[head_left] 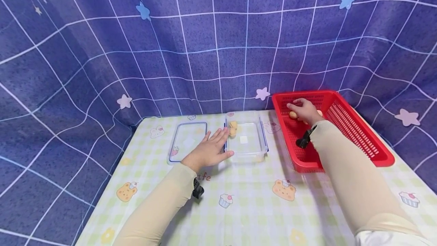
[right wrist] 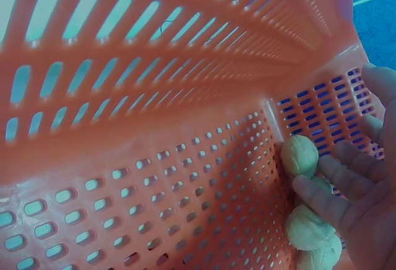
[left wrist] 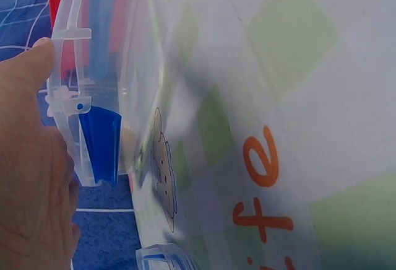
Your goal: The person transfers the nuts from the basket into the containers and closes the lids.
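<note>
A clear plastic food container point(head_left: 250, 155) with blue side clips stands on the table. Two tan lumps, apparently walnuts point(head_left: 233, 129), lie inside by its left wall. My left hand point(head_left: 209, 150) rests at the container's left edge with its fingers extended; the left wrist view shows the thumb against the rim point(left wrist: 69, 33). Inside the red basket point(head_left: 355, 120) is my right hand point(head_left: 306, 111), fingers loosely bent and spread. Several walnuts point(right wrist: 299, 155) lie along the basket's end wall, with the fingertips right at them. No walnut is visibly gripped.
Left of the container lies its clear lid point(head_left: 188, 143) with a blue seal. The table point(head_left: 246, 204) wears a checked, printed cloth. A dark blue curtain point(head_left: 191, 48) hangs directly behind the table. High perforated walls surround the basket's floor.
</note>
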Demonstrator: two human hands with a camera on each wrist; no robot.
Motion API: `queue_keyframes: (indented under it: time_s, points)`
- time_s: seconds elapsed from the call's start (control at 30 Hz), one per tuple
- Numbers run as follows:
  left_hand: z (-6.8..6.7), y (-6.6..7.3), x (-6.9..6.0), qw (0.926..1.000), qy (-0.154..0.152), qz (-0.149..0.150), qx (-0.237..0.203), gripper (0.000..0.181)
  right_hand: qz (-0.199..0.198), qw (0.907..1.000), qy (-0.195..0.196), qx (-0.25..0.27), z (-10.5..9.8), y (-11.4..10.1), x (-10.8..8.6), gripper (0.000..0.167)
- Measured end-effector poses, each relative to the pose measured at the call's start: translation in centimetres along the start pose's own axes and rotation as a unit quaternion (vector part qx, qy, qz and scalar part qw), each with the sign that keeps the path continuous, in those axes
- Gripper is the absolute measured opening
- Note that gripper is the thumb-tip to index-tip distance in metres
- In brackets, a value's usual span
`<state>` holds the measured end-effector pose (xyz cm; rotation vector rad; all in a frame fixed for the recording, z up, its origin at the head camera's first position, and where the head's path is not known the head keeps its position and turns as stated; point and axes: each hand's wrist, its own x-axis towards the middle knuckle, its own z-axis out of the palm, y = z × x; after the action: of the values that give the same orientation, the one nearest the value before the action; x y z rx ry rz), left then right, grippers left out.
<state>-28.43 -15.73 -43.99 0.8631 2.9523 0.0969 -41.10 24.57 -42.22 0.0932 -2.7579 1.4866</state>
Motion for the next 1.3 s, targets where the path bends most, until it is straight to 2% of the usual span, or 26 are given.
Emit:
queue_keyframes:
  time_s: [0.2,0.47,0.77,0.9,1.13,1.3]
  points:
    - [-0.2,0.0,0.0,1.0000,-0.003,-0.002,0.003,0.087,-0.004,0.9999,-0.001,-0.012,0.1,0.4,0.4,0.064]
    - [0.0,0.0,0.0,1.0000,-0.003,-0.002,0.000,0.086,-0.012,0.9965,0.001,-0.083,0.4,0.6,0.4,0.055]
    - [-0.5,0.3,-0.2,1.0000,-0.003,0.000,-0.005,0.086,-0.030,0.9922,-0.010,-0.121,0.6,1.0,0.7,0.051]
    - [-0.5,0.3,-0.2,1.0000,-0.006,-0.003,-0.002,0.085,-0.037,0.9883,-0.020,-0.147,0.7,1.3,0.8,0.048]
    - [-0.5,0.4,-0.2,1.0000,-0.006,-0.007,-0.003,0.085,-0.080,0.9732,-0.009,-0.215,1.2,1.8,1.0,0.036]
    - [-0.5,0.3,-0.1,1.0000,-0.006,-0.007,0.001,0.085,-0.097,0.9669,-0.010,-0.236,1.6,2.0,1.3,0.029]
